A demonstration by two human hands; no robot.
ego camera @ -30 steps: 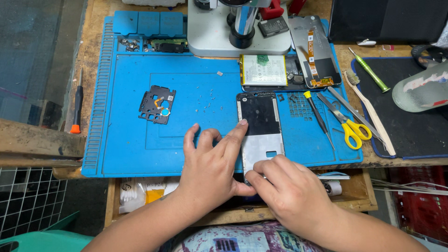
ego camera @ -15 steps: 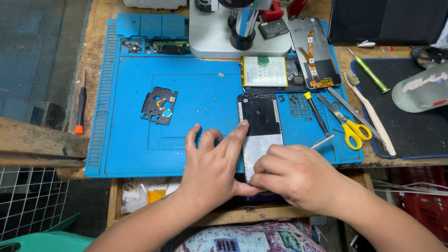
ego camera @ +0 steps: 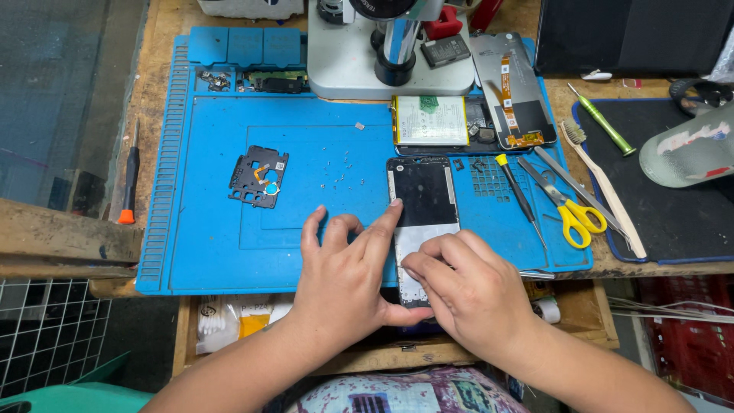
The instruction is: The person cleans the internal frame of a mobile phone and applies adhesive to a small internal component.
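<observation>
Currently left hand point(ego camera: 344, 283) pins the opened phone point(ego camera: 423, 214) flat at the blue mat's point(ego camera: 214, 252) near edge, fingers spread; right hand point(ego camera: 474, 294) pinches its lower end. Best keep pressure even, work slowly, avoid flexing.

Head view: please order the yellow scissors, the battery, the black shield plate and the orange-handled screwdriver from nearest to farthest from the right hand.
From the right hand, which rests on the opened phone:
1. Yellow scissors, up and to its right on the blue mat.
2. Battery, straight above, under the microscope.
3. Black shield plate, left on the mat.
4. Orange-handled screwdriver, far left, off the mat.
</observation>
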